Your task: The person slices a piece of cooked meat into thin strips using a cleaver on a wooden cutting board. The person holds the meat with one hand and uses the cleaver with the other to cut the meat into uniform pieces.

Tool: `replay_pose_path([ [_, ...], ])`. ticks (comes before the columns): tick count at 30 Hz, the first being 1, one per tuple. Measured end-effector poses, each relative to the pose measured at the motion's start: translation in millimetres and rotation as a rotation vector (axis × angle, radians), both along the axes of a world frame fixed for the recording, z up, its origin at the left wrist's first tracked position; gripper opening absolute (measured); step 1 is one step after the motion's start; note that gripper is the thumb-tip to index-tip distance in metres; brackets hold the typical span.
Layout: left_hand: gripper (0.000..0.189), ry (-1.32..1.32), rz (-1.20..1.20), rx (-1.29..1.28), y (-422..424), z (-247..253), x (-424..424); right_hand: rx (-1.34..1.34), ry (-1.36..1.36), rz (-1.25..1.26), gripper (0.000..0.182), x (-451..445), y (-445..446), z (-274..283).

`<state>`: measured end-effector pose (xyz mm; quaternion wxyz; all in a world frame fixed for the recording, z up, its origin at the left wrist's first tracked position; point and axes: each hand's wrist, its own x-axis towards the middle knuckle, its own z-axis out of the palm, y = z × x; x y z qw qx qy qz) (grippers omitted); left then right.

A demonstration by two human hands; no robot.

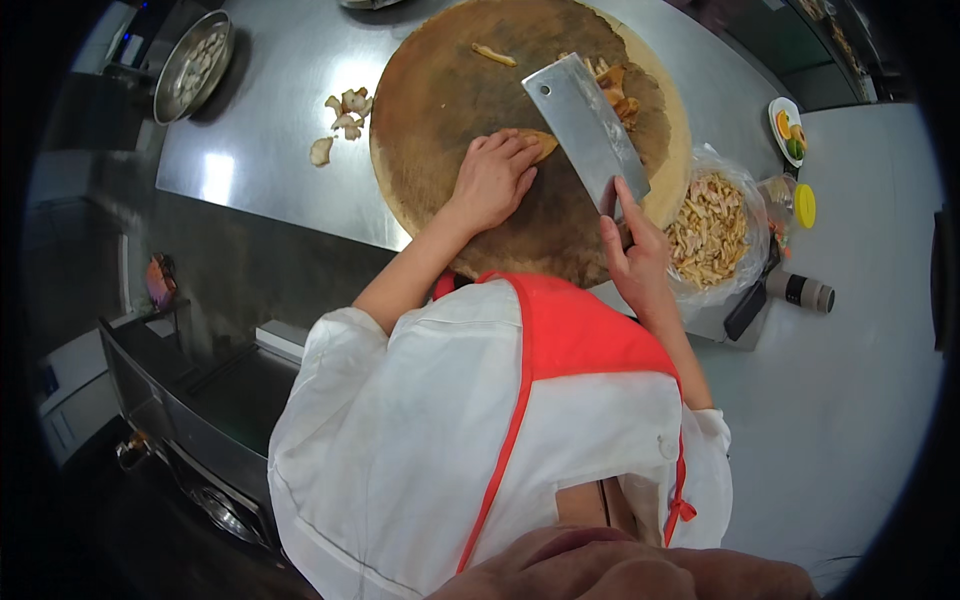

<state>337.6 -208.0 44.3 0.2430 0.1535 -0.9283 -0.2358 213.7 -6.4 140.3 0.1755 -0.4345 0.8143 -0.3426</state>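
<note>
A round wooden chopping block [442, 97] lies before me. My left hand [496, 176] presses flat on a piece of brown food [541, 144], perhaps cooked meat, and its fingers cover most of it. In my right hand [639, 255] is a Chinese cleaver [581, 124], its broad blade tilted over the block just right of that piece. The cleaver's handle is mostly hidden by the hand. Beyond the blade, more brown pieces [613, 82] sit partly covered by it. One thin strip [493, 55] lies apart near the far side of the block.
Pale scraps [347, 112] lie on the steel table [262, 135] at left, near a metal bowl [166, 101] of pale pieces. Right of the block stand a plastic-lined container of cut strips [709, 229], a yellow-lidded jar [804, 206], a grey cylindrical bottle [799, 291] and a fruit plate [775, 112].
</note>
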Motion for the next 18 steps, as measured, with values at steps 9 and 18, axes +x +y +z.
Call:
replay_pose_path([
  [9,0.035,0.180,0.015,0.028,4.9,-17.4,-6.4,0.052,0.013,0.182,0.043,15.4,8.0,-45.7],
  [18,0.037,0.205,0.061,0.065,7.4,-17.5,-0.9,0.014,-0.033,0.195,0.042,18.3,4.2,-58.9],
])
